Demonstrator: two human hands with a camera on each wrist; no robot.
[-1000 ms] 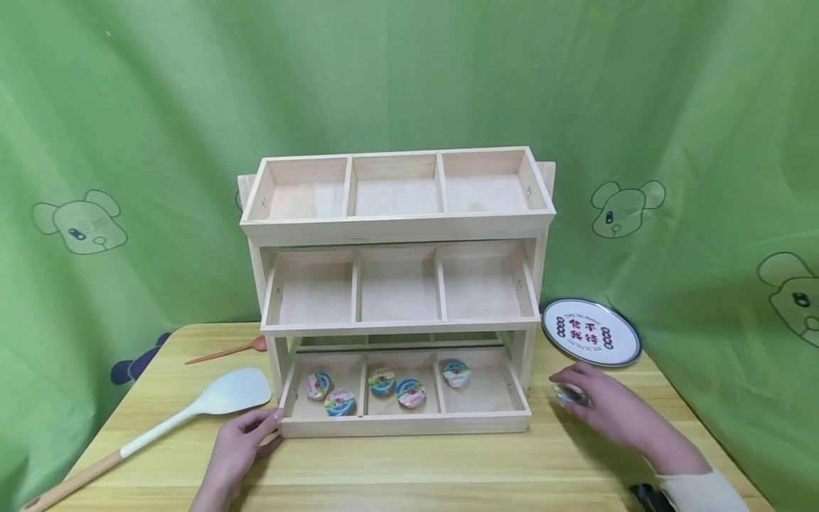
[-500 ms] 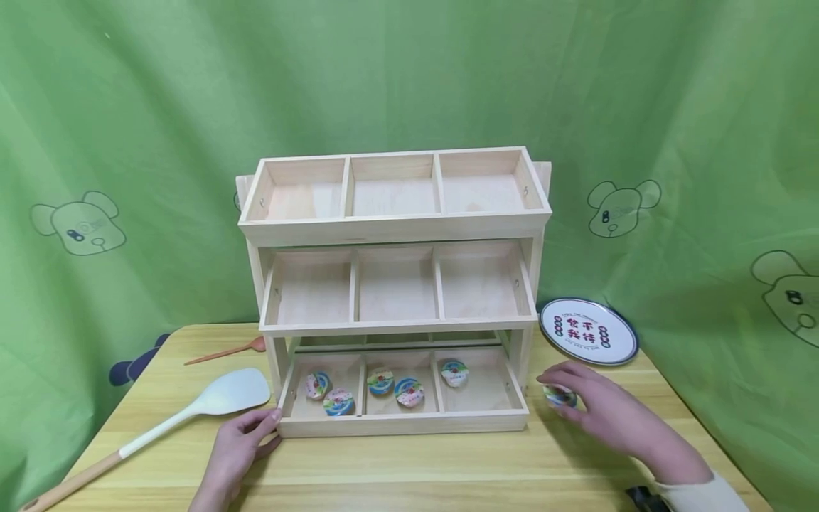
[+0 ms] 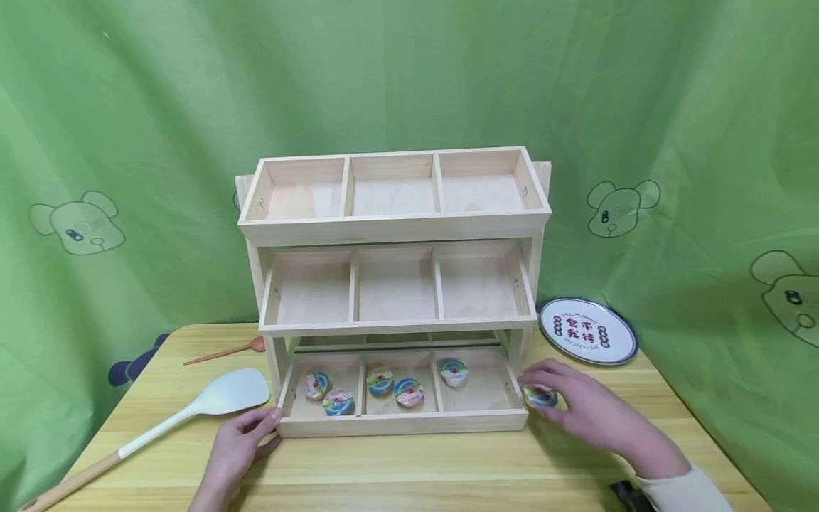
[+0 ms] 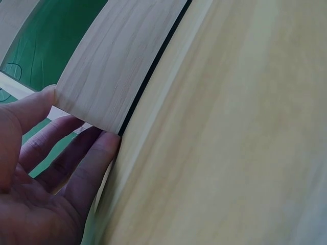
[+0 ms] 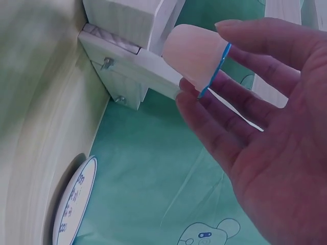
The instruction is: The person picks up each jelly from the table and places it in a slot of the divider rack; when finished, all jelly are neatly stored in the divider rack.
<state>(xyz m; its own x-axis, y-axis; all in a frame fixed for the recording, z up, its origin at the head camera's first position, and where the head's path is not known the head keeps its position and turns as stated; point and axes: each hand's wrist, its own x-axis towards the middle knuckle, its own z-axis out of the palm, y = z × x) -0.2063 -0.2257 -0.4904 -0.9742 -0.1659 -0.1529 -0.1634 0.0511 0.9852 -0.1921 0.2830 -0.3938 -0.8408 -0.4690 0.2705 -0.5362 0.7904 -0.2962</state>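
Note:
A three-tier wooden rack (image 3: 403,427) stands on the table, each tier split into three compartments. Its lowest tray holds small jelly cups with printed lids: two in the left compartment, two in the middle and one jelly cup (image 3: 454,372) in the right. At that tray's front left corner my left hand (image 3: 233,451) grips the end of the board, thumb at the upper edge and fingers at the side. My right hand (image 3: 591,412) pinches another jelly cup (image 5: 196,56) by its rim, just outside the tray's right side. The right wrist view shows this cup's pale pink body and blue rim.
A white spatula (image 3: 233,391) with a wooden handle lies left of the rack, and a small orange-brown spoon (image 3: 224,353) behind it. An oval lettered plate (image 3: 589,331) sits at the back right. Green curtain (image 3: 397,78) hangs behind the table.
My right hand has moved left with its jelly cup, from near the plate to the lowest tray's right side. The left hand stays at the tray's corner.

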